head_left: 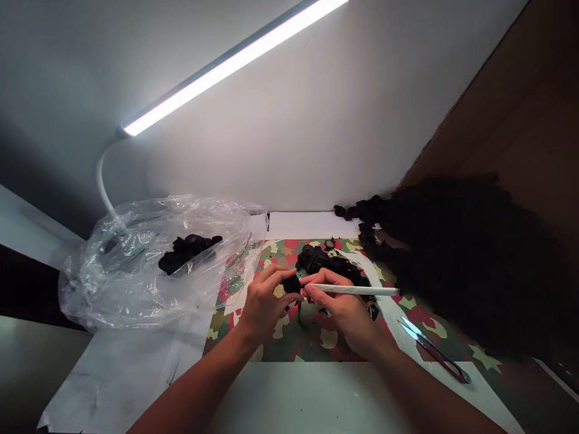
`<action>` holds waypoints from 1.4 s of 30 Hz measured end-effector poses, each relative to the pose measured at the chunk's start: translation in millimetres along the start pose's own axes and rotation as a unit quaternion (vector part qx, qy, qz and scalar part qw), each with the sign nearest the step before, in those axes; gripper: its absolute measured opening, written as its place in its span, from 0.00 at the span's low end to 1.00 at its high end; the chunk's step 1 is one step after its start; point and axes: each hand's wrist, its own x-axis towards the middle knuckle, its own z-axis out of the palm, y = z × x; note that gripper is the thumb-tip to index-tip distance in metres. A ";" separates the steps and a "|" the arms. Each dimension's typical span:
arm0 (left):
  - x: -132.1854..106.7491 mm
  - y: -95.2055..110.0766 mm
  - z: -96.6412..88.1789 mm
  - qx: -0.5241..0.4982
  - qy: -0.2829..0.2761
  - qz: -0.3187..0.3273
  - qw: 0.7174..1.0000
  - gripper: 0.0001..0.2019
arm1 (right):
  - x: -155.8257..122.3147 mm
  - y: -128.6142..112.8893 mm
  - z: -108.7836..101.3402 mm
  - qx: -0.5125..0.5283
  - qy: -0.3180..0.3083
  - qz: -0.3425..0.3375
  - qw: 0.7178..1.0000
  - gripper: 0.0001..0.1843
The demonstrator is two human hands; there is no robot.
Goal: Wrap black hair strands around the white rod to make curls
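Note:
My left hand point(269, 298) pinches a small black round part point(292, 284) between thumb and fingers; its exact kind is unclear. Gripped like a pen in my right hand point(341, 301) is a slim white stick-like tool point(362, 290), its back end pointing right. The tool's front tip meets the black part or lies very close to it, partly hidden by my fingers. Just beyond both hands lies a small heap of similar black parts point(314, 258) on a camouflage-patterned sheet point(289, 349).
A clear plastic bag point(131, 289) holding several black parts point(187, 252) lies at left. Thread snips point(436, 352) rest on the right. A large black pile point(456, 259) leans by a brown panel point(520, 120). A bar lamp point(235, 66) hangs above on a bent white neck.

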 end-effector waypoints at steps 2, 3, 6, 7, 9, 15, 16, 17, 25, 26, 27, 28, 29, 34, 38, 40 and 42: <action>0.0 0.9 -0.1 -0.022 0.010 -0.005 1.000 0.17 | 0.0 -0.2 -0.1 0.007 0.009 0.007 1.000 0.16; 0.0 1.8 -0.5 -0.043 0.013 -0.024 0.999 0.17 | -0.2 -0.3 0.0 0.020 0.013 0.014 1.000 0.16; -0.5 5.6 -1.9 -0.154 0.005 -0.125 0.980 0.18 | -1.5 -0.6 1.0 0.091 0.018 0.049 0.994 0.18; -0.8 6.8 -2.3 -0.194 -0.001 -0.161 0.968 0.18 | -1.9 -0.5 1.2 0.113 0.015 0.062 0.992 0.19; -1.0 8.9 -2.8 -0.251 -0.010 -0.213 0.944 0.18 | -2.0 0.0 0.5 0.141 0.001 0.073 0.987 0.20; 3.7 12.6 -4.8 -0.269 -0.056 -0.262 0.925 0.09 | -0.4 3.0 -6.6 0.006 -0.043 -0.081 0.996 0.13; 4.5 12.7 -5.2 -0.268 -0.063 -0.266 0.924 0.09 | -0.7 3.6 -7.0 -0.035 -0.048 -0.123 0.991 0.13; 5.0 12.5 -5.7 -0.266 -0.068 -0.270 0.923 0.09 | -1.1 4.2 -7.2 -0.075 -0.047 -0.165 0.982 0.13; 1.8 8.5 -10.0 -0.216 -0.115 -0.297 0.923 0.12 | 0.8 4.2 -11.5 -0.245 -0.081 -0.356 0.898 0.09; 1.5 7.8 -10.4 -0.215 -0.118 -0.299 0.922 0.13 | 1.5 3.6 -12.4 -0.245 -0.090 -0.345 0.902 0.09; 1.3 7.3 -10.6 -0.216 -0.120 -0.301 0.921 0.14 | 1.9 3.1 -12.9 -0.241 -0.089 -0.334 0.907 0.10; 1.3 7.0 -10.7 -0.221 -0.119 -0.305 0.919 0.15 | 2.2 2.6 -13.1 -0.233 -0.081 -0.325 0.913 0.10; 1.4 7.0 -10.7 -0.229 -0.118 -0.307 0.916 0.16 | 2.1 2.2 -12.9 -0.224 -0.071 -0.323 0.917 0.11; 2.6 10.9 -8.5 -0.289 -0.077 -0.307 0.904 0.15 | -0.5 -0.4 -7.7 -0.180 -0.023 -0.315 0.932 0.10; 1.9 12.0 -6.7 -0.316 -0.057 -0.306 0.896 0.13 | -1.6 -0.9 -5.9 -0.127 -0.032 -0.267 0.955 0.11; 1.5 10.6 -7.0 -0.319 -0.061 -0.309 0.894 0.13 | -0.7 0.8 -8.1 -0.101 -0.047 -0.245 0.963 0.12; 2.1 9.3 -8.1 -0.315 -0.069 -0.312 0.894 0.13 | 0.9 3.1 -12.0 -0.073 -0.060 -0.229 0.969 0.12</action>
